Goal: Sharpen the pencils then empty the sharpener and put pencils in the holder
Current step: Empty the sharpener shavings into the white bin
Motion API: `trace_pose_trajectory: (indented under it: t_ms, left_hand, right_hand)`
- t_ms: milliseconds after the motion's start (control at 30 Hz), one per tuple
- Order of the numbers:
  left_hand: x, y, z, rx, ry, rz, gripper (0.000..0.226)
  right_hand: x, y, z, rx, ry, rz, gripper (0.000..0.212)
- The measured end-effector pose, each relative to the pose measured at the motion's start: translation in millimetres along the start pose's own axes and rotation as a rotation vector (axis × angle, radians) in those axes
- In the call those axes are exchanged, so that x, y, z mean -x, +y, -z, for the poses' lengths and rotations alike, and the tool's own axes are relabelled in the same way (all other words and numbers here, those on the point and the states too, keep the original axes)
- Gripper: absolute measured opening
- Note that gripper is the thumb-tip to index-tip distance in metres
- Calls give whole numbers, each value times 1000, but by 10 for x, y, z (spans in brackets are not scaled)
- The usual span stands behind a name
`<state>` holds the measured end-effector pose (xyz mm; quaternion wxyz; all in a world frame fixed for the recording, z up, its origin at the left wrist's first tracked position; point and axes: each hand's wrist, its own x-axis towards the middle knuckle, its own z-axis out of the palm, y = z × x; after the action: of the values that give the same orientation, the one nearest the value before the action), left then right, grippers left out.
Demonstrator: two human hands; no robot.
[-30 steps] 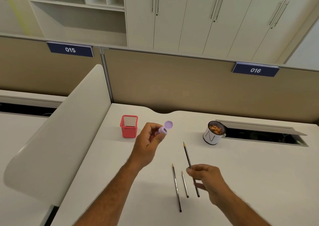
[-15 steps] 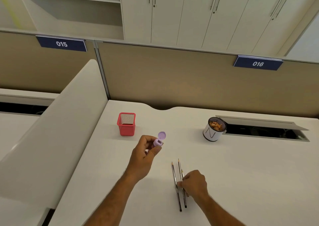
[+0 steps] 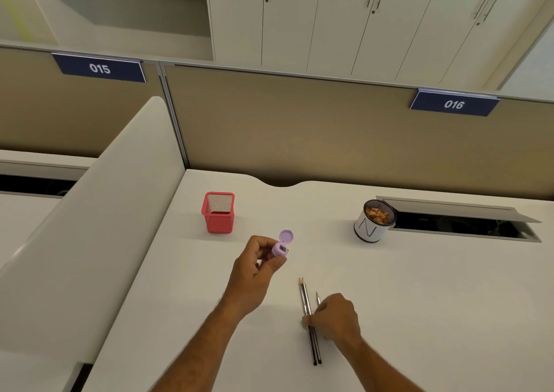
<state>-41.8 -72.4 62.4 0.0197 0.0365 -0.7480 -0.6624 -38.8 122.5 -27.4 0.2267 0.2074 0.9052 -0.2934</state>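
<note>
Three pencils (image 3: 308, 310) lie together on the worktop (image 3: 419, 301), tips sharp, under the right hand (image 3: 335, 316), whose curled fingers seem to gather them. Up and to its left, the left hand (image 3: 254, 268) grips the purple sharpener (image 3: 280, 247), lid flipped open. Sharpening looks done; next, I'd guess, tip the shavings into the white cup (image 3: 373, 222) or drop pencils into the red holder (image 3: 218, 211).

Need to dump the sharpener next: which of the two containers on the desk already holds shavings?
The round white container at right, marked N, with orange-brown shavings inside. The red mesh holder shows none.
</note>
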Motion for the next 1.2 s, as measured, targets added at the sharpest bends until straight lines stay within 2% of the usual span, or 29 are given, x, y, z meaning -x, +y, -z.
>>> trace_pose_trajectory:
  t_ms: [67,100,200,267,333,500,700,833,1000,1200]
  left_hand:
    - [11,11,-14,12,-8,-11,16]
    - [17,17,-23,21,-17,-19,16]
    - [36,35,-61,38,-59,-43,15]
    - [43,48,-101,50,-92,-56,16]
    - [42,62,-142,52,-112,-60,16]
    - [42,133,-219,21,-111,-86,17]
    - [38,181,-261,-28,-86,-129,18]
    - [28,217,-283,-20,-68,-138,24]
    - [-9,223,-311,-55,-69,-150,22]
    - [-23,183,-353,-71,-72,-150,19]
  right_hand:
    - [37,-47,90,-65,79,102,24]
    - [73,-95,160,-183,108,155,18]
    - [258,-321,428,-716,60,266,5]
    - [381,-476,614,-938,-9,359,11]
    - [480,-603,747,-1036,-63,454,20]
    - [634,-721,892,-1002,-34,595,25]
    - [658,-657,859,-911,123,713,18]
    - [657,-622,753,-717,264,876,18]
    - [655,-594,675,-589,416,984,25]
    - [652,-568,610,-589,434,965,27]
